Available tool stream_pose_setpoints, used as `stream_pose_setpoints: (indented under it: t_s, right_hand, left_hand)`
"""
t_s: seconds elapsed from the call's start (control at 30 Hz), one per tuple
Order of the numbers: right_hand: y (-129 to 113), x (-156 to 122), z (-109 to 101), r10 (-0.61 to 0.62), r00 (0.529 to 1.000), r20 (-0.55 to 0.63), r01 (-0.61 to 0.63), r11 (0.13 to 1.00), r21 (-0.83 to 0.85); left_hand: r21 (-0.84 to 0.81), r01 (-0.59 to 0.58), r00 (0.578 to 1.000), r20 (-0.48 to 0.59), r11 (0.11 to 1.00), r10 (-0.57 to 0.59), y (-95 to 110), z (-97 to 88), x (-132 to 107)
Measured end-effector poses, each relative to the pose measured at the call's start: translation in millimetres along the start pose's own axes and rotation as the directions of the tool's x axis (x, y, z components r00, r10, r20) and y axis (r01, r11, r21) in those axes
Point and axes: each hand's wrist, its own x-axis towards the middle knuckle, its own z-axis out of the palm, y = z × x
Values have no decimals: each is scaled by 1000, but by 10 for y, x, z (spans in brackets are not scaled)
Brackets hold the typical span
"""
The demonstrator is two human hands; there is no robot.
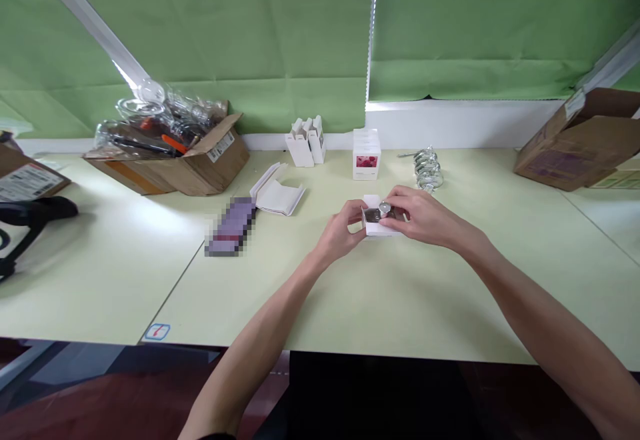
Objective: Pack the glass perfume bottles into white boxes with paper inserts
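Observation:
My left hand (344,232) grips the left end of a small open white box (383,229), thumb in front and fingers behind. The box has a dark inside, and its flap stands up at the back. Over its right part, my right hand (421,216) pinches a small silver piece with a round, flat top (385,208). Whether the piece touches the inside of the box, I cannot tell. Just behind my right hand lies a row of shiny metal pieces (427,168). A stack of white boxes with a red picture (366,155) stands behind the open box.
Several upright white cartons (306,141) stand by the wall. Left of my hands lie an opened white carton (280,195) and a blurred-out dark flat object (231,227). Cardboard boxes stand at the back left (200,167), full of bagged items, and far right (575,143).

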Motion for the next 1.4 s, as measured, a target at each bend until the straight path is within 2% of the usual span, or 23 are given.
stream_pose_setpoints:
  t_s: [0.2, 0.43, 0.63, 0.73, 0.83, 0.9, 0.97, 1.03, 1.1, 1.23, 1.3, 1.4]
  right_hand:
    - [-40, -18, -5, -24, 999, -39, 25, 1000, 15]
    - [-80, -27, 36, -46, 999, -15, 45, 996, -77]
    - [-103, -35, 102, 27, 1000, 17, -25, 995, -92]
    - [-72, -39, 121, -19, 1000, 14, 20, 997, -79]
    - [-14, -82, 119, -82, 994, -70, 84, 996, 28]
    - [30, -136, 118, -49, 975, -215, 82, 985, 152]
    - [71, -197, 129, 38, 923, -382, 64, 965, 253]
    - [106, -250, 151, 117, 874, -472, 43, 948, 315]
    - [128, -286, 176, 180, 875, -450, -2, 930, 368]
    - [139, -317, 205, 242, 922, -304, -87, 892, 444]
    - [139, -324, 211, 227, 922, -313, -72, 896, 437]
    - [151, -330, 229, 193, 895, -403, -31, 927, 374]
  left_hand:
    - [15, -7, 1000, 9, 1000, 7, -3, 2, -4]
    - [70, -8, 1000, 4, 998, 8, -1, -2, -7]
    - [69, -60, 998, 8, 996, 60, -40, 4, -6]
    - [83, -74, 997, 16, 994, 73, -49, 2, -7]
    - [96, -111, 994, 22, 989, 109, -46, -3, -6]
    - [116, -127, 992, 24, 985, 125, -47, 0, -5]
    - [144, -134, 991, 15, 980, 133, -63, 11, -10]
    - [159, -148, 988, -11, 976, 151, -97, 29, -20]
    - [156, -182, 980, -49, 971, 192, -140, 47, -34]
    - [232, -251, 959, -70, 940, 273, -185, 54, -47]
    - [316, -293, 946, -42, 902, 322, -167, 41, -40]
    - [375, -362, 919, -12, 853, 395, -117, 24, -25]
